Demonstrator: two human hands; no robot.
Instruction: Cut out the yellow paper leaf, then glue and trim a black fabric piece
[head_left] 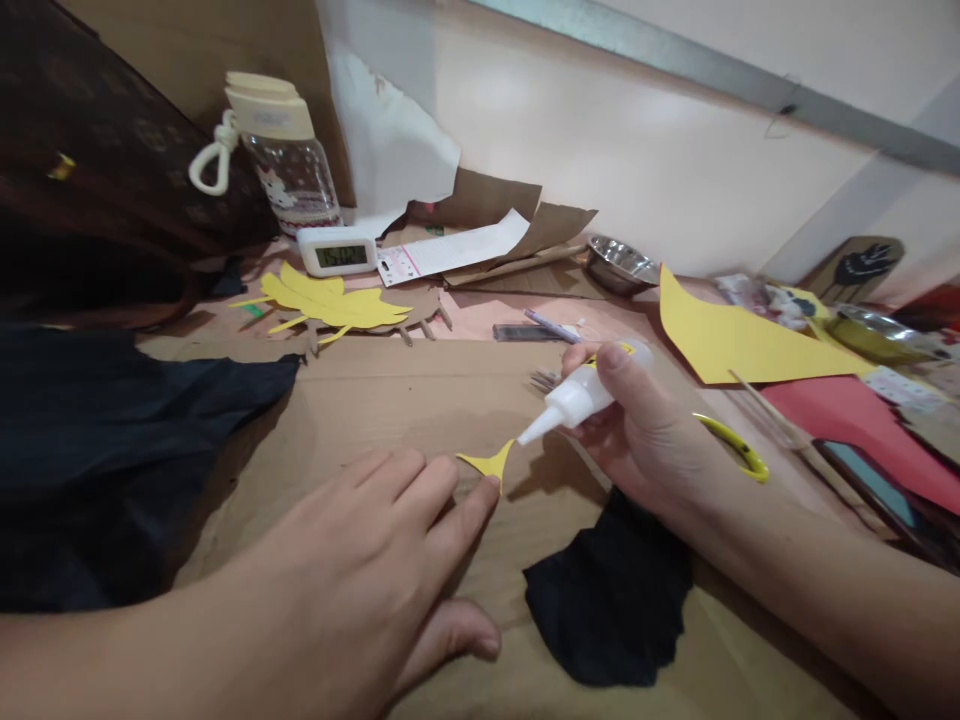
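My right hand [637, 410] grips a white glue bottle [581, 398] tilted down to the left. Its nozzle tip meets or nearly meets the upper point of a small yellow paper piece [489, 464] with curved sides. That piece lies on brown cardboard [390, 400]. My left hand [397, 550] lies flat with the index fingertip pressing the paper's lower edge and the thumb stretched out to the side. A torn black piece of cloth or paper [611, 590] rests just below my right wrist. Scissors with a yellow handle [731, 448] are partly hidden behind my right forearm.
Yellow leaf cutouts [337, 305] lie at the back left, near a digital clock [337, 252] and a bottle [289, 150]. Black material [127, 460] covers the left side. A metal bowl [621, 265], yellow paper [739, 335] and a phone [870, 490] are toward the right.
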